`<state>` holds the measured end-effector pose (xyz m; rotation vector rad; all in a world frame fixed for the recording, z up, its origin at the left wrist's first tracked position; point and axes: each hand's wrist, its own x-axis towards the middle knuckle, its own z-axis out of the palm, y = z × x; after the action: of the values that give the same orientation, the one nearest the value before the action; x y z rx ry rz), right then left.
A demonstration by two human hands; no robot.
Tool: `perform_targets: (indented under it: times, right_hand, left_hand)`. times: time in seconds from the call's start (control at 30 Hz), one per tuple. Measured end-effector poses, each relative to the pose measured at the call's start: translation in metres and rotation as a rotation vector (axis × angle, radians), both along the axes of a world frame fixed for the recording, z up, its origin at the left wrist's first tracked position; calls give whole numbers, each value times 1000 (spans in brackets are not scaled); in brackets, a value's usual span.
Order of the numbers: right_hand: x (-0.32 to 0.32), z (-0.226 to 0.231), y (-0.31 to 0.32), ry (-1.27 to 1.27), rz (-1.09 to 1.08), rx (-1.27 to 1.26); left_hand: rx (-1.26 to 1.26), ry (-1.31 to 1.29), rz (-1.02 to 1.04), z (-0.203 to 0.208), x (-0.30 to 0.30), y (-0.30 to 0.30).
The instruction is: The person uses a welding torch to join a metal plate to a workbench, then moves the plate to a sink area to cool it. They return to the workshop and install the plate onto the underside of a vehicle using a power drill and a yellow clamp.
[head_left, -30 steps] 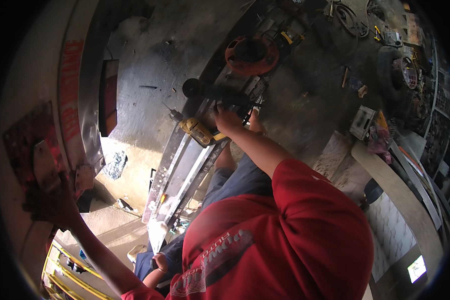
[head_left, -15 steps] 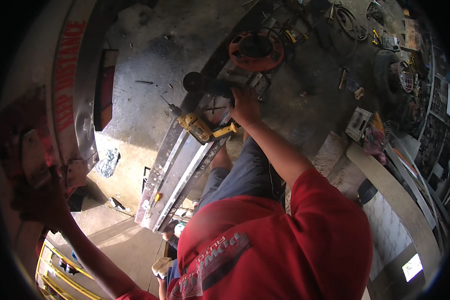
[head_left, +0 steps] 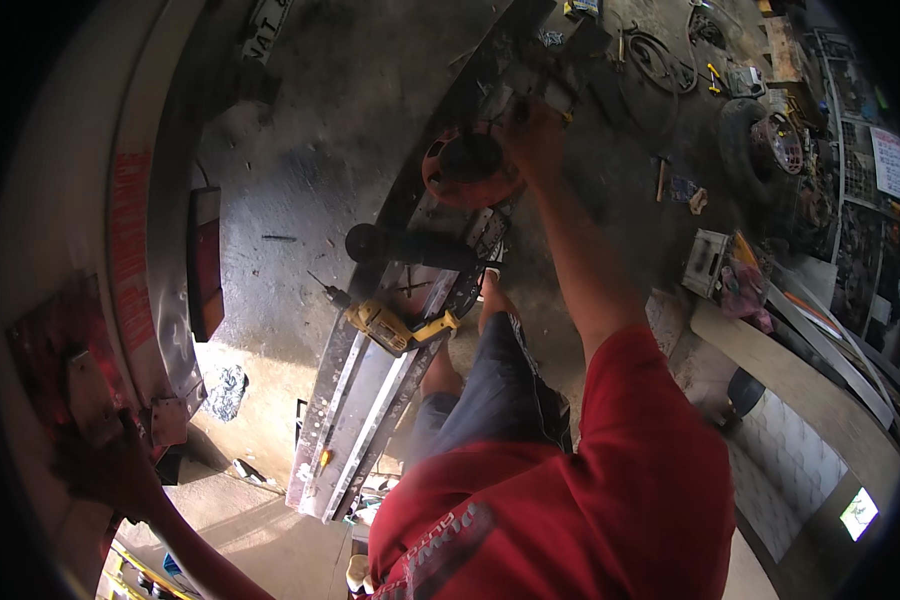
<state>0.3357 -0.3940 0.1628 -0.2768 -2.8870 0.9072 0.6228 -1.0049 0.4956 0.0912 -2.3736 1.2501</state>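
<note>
My right hand (head_left: 535,135) reaches over the far part of a long metal bench (head_left: 370,420), beside an orange ring-shaped piece (head_left: 445,190) with a dark centre. Its fingers are dark and blurred, so what they touch is unclear. Nearer on the bench lies a dark long tool with a round end (head_left: 410,248), perhaps an angle grinder. A yellow drill (head_left: 382,326) with a bit fitted rests just in front of it. At the far left my left hand (head_left: 105,460) is against a vehicle panel (head_left: 135,240), next to a small metal plate (head_left: 90,400). Shadow hides its fingers.
A small yellow-orange item (head_left: 325,458) lies at the bench's near end. Crumpled plastic (head_left: 226,390) is on the floor to the left. On the right stand a tyre (head_left: 750,145), a pale crate (head_left: 706,262) and several long strips (head_left: 835,350).
My right hand has left the dark tool's rear end and moved farther along the bench, past the orange ring. My left hand stays by the plate. The whole view has shifted.
</note>
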Motion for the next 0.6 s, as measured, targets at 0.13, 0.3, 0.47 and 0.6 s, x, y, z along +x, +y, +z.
perform_targets:
  times: [0.13, 0.3, 0.47, 0.6]
  right_hand:
    - [-94, -37, 5, -264, 123, 168]
    - [-161, -152, 5, -393, 292, 497]
    - [-193, -199, 54, -519, 358, 697]
    - [-171, -125, -25, -744, 334, 610]
  left_hand:
    - [-29, 1, 57, 3, -3, 12]
    - [-76, 11, -5, 1, -1, 25]
    - [96, 20, 191, 5, -39, 32]
    - [147, -7, 353, 9, 4, 56]
